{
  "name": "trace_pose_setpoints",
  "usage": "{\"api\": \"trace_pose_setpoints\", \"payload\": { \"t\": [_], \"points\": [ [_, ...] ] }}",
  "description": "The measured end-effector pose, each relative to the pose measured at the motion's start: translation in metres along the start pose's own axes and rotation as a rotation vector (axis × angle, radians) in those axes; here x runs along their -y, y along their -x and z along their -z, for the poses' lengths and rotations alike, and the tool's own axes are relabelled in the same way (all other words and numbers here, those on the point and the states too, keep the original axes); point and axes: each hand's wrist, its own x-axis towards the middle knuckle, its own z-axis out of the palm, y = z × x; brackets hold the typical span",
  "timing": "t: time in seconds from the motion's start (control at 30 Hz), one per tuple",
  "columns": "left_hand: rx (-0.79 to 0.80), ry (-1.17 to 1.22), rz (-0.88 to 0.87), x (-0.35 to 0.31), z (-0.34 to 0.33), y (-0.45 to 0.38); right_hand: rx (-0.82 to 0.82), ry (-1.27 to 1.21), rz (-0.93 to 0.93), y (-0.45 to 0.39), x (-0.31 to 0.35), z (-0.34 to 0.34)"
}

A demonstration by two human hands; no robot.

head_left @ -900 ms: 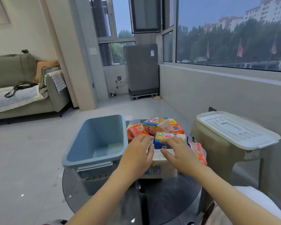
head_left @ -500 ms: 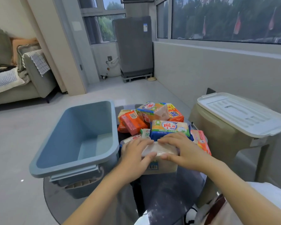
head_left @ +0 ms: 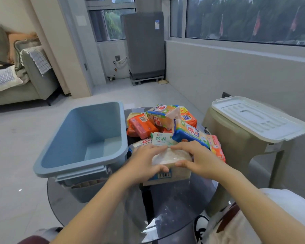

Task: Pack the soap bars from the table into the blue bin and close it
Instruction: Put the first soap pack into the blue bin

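Observation:
The blue bin [head_left: 63, 166] stands open and empty on the left of the round glass table [head_left: 180, 205]. A heap of wrapped soap bars [head_left: 165, 120] lies to its right. At the heap's near edge sits a pale soap pack in clear wrap [head_left: 173, 157] with a barcode on its front. My left hand [head_left: 143, 164] grips its left end, thumb in front and fingers over the top. My right hand [head_left: 199, 159] grips the right end the same way. The white lid [head_left: 259, 118] lies on a beige stool at the right.
The beige stool [head_left: 229, 147] stands close against the table's right side. A grey sofa [head_left: 25, 80] is at the far left and a grey appliance [head_left: 144, 44] stands by the window. A low wall runs along the right.
Both hands came back from the blue and yellow bar onto the pale wrapped pack and closed their thumbs and fingers round its ends. The camera has tilted downward.

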Motion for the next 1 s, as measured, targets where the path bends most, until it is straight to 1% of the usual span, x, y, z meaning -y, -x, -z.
{"api": "trace_pose_setpoints", "payload": {
  "t": [0.13, 0.27, 0.4, 0.57, 0.73, 0.87, 1.0],
  "points": [
    [-0.066, 0.004, 0.003, -0.007, -0.004, 0.012, -0.020, 0.005, 0.021, 0.010, 0.005, 0.000],
    [-0.108, 0.131, -0.008, -0.016, 0.000, 0.023, -0.010, 0.011, 0.038, 0.015, 0.013, 0.004],
    [-0.157, 0.184, -0.021, -0.032, 0.016, 0.037, 0.003, -0.029, 0.063, 0.018, 0.026, 0.026],
    [-0.211, 0.205, -0.026, -0.060, 0.059, 0.048, -0.045, -0.102, 0.115, 0.023, 0.058, 0.068],
    [-0.265, 0.382, -0.017, -0.074, 0.107, 0.051, -0.107, -0.171, 0.181, 0.010, 0.092, 0.102],
    [-0.348, 0.406, 0.050, -0.071, 0.139, 0.049, -0.155, -0.223, 0.214, -0.018, 0.109, 0.111],
    [-0.423, 0.417, 0.133, -0.055, 0.164, 0.045, -0.215, -0.356, 0.212, -0.061, 0.121, 0.104]
  ]
}}
